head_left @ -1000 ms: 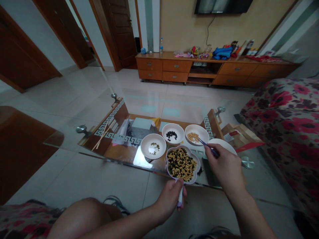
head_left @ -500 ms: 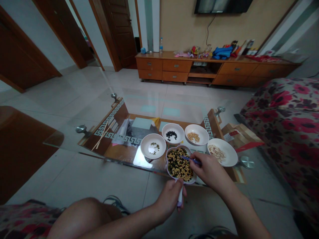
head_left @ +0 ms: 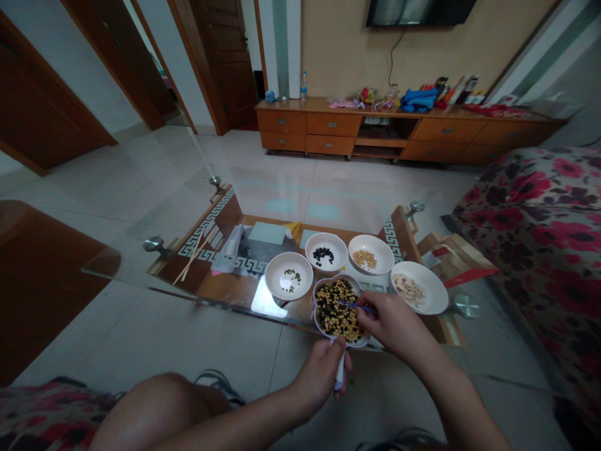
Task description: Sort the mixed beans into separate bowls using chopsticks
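Observation:
My left hand point(head_left: 323, 373) is closed around the white handle of a flower-shaped bowl point(head_left: 315, 317), holding it at the table's near edge. Mixed beans point(head_left: 339, 313), yellow, dark and green, fill this bowl. Over its right side my right hand point(head_left: 387, 316) pinches thin purple tweezers point(head_left: 350, 304), whose tips reach down among the beans. Whether the tips grip a bean is too small to tell. Around the bowl stand white bowls: one with a few green beans point(head_left: 292, 280), one with black beans point(head_left: 323, 255), one with yellow beans point(head_left: 365, 259), and one with pale flat pieces point(head_left: 409, 289).
The bowls stand on a glass table point(head_left: 253, 307) with metal fittings. Wooden chopsticks point(head_left: 193, 257) lie on its left. A brown paper bag point(head_left: 457, 254) is at the right, beside a floral-covered sofa point(head_left: 544, 207). A low wooden cabinet point(head_left: 331, 125) lines the far wall.
The tweezers' tips have dipped slightly lower among the beans, with my right hand shifting a little. My left hand and the bowls look the same.

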Tool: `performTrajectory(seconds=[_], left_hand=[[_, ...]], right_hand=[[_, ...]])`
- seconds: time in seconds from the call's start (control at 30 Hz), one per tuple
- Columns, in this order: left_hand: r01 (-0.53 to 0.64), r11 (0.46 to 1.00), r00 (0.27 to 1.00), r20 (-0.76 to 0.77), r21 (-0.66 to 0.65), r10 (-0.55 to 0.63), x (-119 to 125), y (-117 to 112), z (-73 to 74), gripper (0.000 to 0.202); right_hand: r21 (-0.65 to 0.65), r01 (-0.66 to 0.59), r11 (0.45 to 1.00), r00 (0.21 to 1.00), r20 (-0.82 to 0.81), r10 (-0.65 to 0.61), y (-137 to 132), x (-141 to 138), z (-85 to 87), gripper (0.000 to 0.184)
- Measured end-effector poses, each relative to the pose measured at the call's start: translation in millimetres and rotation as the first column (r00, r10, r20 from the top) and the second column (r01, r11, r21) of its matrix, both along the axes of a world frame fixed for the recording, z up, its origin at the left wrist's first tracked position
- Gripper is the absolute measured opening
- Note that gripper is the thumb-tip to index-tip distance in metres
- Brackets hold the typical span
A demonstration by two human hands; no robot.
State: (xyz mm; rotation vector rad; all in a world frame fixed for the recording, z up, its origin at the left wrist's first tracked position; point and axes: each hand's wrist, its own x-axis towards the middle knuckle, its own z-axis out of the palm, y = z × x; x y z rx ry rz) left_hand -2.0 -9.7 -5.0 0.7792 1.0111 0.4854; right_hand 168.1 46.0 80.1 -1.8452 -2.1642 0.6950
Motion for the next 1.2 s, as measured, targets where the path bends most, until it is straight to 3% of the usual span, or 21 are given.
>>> performTrajectory(seconds=[0.83,1.07,1.2], left_hand=[[-0.002,1.000,1.000,0.001,-0.003,0.002,0.3,2.3,3.1,0.075],[-0.001,1.000,1.000,-0.003,-0.006,0.001,0.4,0.7,4.1,0.075],[0.006,1.000,1.000,-0.014,-0.003,-0.006,-0.1,1.0,5.6,0.075]], right_hand=[[-0.014,-0.006,1.000,0.999,0.031,0.006,1.1,2.5,-7.2,0.018],[0.021,-0.007,1.000,1.000,0.022,0.006,0.8,2.9,-5.0,0.020],[0.118,0.008,0.993,1.000,-0.013,-0.006,1.8,6.9,-7.4,0.022]])
